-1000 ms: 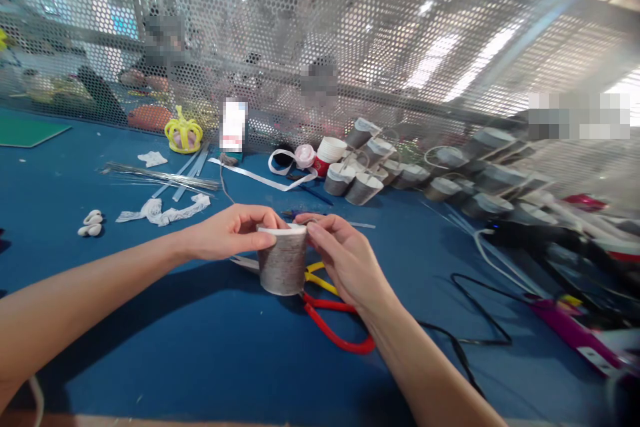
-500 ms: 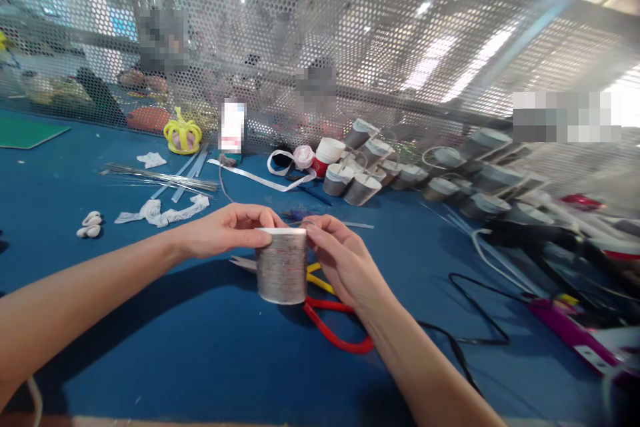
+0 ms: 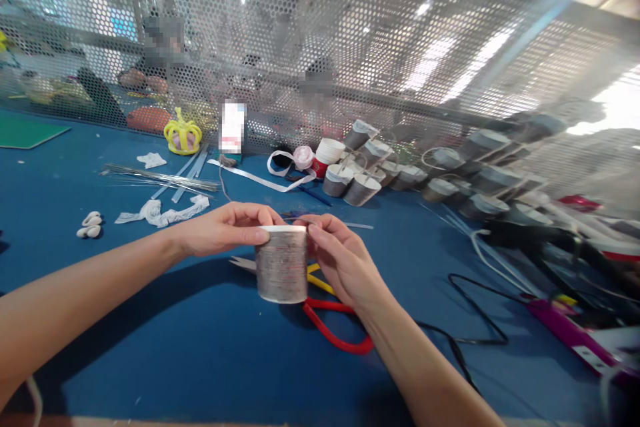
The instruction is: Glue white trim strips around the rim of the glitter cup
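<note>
A small paper cup [image 3: 281,265], wound in grey cord with a white rim on top, is held upright over the blue table. My left hand [image 3: 239,230] is closed on its rim from the left, thumb in front and fingers behind. At the rim's right side my right hand [image 3: 340,247] pinches a thin grey cord [image 3: 309,220] that passes over the cup's top. Scissors with red and yellow handles [image 3: 336,337] lie open behind and below the cup, partly hidden by it and by my right hand.
Several cord-wrapped cups [image 3: 363,189] are piled at the back right, near a pink ribbon roll [image 3: 303,157]. Wires [image 3: 160,175], white lace [image 3: 160,212] and a yellow basket-like piece [image 3: 183,137] lie left. A purple power strip [image 3: 565,327] and black cable sit right. Perforated mesh stands behind.
My hands and the cup stay almost in place. The right fingers and the cord at the rim have shifted very slightly.
</note>
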The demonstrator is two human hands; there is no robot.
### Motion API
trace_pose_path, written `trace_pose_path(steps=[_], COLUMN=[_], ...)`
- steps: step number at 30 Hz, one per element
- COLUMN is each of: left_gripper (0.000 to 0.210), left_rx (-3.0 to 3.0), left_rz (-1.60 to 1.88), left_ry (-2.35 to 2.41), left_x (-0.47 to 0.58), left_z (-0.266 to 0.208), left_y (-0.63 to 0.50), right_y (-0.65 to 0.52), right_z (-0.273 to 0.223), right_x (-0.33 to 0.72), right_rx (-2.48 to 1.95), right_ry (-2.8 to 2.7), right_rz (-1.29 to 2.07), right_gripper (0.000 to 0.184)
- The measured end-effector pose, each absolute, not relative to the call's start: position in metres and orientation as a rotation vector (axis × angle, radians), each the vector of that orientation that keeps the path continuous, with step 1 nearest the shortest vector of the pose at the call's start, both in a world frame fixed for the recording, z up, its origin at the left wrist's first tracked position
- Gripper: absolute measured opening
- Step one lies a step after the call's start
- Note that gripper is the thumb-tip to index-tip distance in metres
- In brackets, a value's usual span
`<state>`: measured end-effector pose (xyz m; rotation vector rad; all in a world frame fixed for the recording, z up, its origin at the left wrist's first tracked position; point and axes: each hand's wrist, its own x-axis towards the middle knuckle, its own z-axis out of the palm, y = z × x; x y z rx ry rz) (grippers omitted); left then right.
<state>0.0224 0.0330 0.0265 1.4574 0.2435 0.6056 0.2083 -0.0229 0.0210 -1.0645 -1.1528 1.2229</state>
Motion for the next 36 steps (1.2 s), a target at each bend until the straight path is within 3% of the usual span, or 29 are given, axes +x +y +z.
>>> trace_pose_path(steps=[7, 16, 24, 36], left_gripper=[0.015, 0.019, 0.011, 0.008], left_rx=[1.548, 2.022, 2.274, 2.239], left_rz=[0.577, 0.509, 0.704, 0.752], left_ry=[0.22, 0.514, 0.683, 0.718], left_x=[0.019, 0.02, 0.031, 0.032], left_z=[0.023, 0.025, 0.034, 0.027], left_y=[0.041, 0.039, 0.02, 0.018], right_y=[-0.023, -0.021, -0.025, -0.026], right_z=[0.017, 0.018, 0.016, 0.017], right_x=[0.212, 0.21, 0.203, 0.196], right_rx=[-1.11, -1.259, -1.233, -1.226], right_ry=[-1.25, -1.601, -1.848, -1.933], right_rz=[1.181, 0.769, 0.466, 0.295], right_gripper=[0.017, 0.017, 0.014, 0.015])
